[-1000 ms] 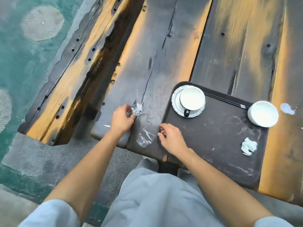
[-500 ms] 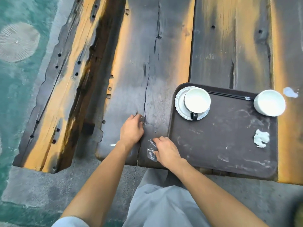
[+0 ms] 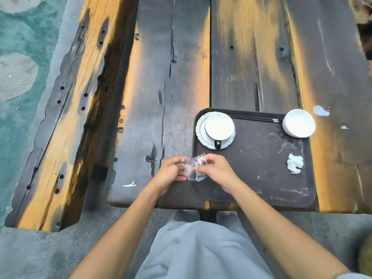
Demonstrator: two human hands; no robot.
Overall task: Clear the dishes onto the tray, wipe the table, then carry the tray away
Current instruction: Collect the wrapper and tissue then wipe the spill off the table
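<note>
- tray (image 3: 261, 178) dark brown, sits at near edge of wooden bench (image 3: 171, 77), right of centre
- left hand (image 3: 171, 174) and right hand (image 3: 217, 170) fingers both pinched on clear plastic wrapper (image 3: 194, 168) over tray's left edge
- cup (image 3: 219, 125) on saucer (image 3: 201, 135) at far-left corner
- white bowl (image 3: 299, 122) at far-right corner
- crumpled tissue (image 3: 295, 163) on tray's right side

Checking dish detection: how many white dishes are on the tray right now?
3. A cup sits on a saucer at the tray's far left corner; a bowl sits at its far right corner, overhanging the rim. None seem hidden.
</note>
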